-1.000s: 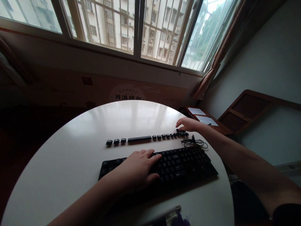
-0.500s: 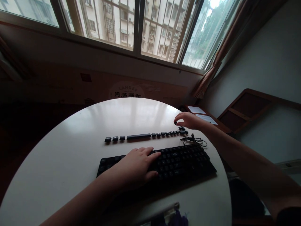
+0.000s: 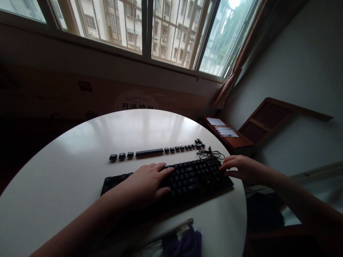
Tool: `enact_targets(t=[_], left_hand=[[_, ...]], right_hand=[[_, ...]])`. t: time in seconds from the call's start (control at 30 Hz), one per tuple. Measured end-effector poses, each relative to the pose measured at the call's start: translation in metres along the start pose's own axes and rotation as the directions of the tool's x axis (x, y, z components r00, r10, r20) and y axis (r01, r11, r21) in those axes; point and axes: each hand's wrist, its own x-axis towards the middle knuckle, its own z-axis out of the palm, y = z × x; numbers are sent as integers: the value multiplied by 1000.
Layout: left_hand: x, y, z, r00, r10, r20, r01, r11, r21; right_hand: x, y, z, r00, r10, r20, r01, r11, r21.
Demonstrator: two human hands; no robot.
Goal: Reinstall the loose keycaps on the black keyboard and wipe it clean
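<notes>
A black keyboard [image 3: 189,175] lies at a slant on the white round table [image 3: 66,171]. My left hand [image 3: 144,184] rests over its left-middle part, palm down, fingers stretched out on the keys and the thumb apart. At the keyboard's right end is my right hand [image 3: 238,167]. Its fingertips touch or nearly touch the keys there, thumb and fingers apart, with nothing visible between them. Behind the keyboard runs a row of loose black keycaps [image 3: 177,148], several small ones and a long space bar [image 3: 149,152]. A few more keycaps [image 3: 198,141] sit at the row's right end.
A bundled black cable [image 3: 210,153] lies between the keycap row and the keyboard's right end. Near the front edge are a purple cloth [image 3: 184,241] and a tool-like item [image 3: 190,221], partly dark. Beyond the table stands a wooden desk [image 3: 241,142] with papers [image 3: 226,131].
My right hand has come from beyond the keycap row down to the keyboard's right end; the small dark keycap it pinched no longer shows in it. My left hand stays on the keyboard.
</notes>
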Motion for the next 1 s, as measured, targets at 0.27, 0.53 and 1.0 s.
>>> enact_targets(t=[0.27, 0.53, 1.0], left_hand=[[0, 0, -1, 1000, -4, 9, 4, 1000, 11], [0, -1, 2, 1000, -2, -4, 2, 1000, 13], [0, 2, 0, 1000, -7, 1, 7, 1000, 24]], right_hand=[[-8, -3, 23, 998, -28, -56, 23, 996, -91], [-10, -11, 36, 990, -39, -136, 1, 964, -268], [-20, -26, 48, 973, -108, -203, -4, 874, -486]])
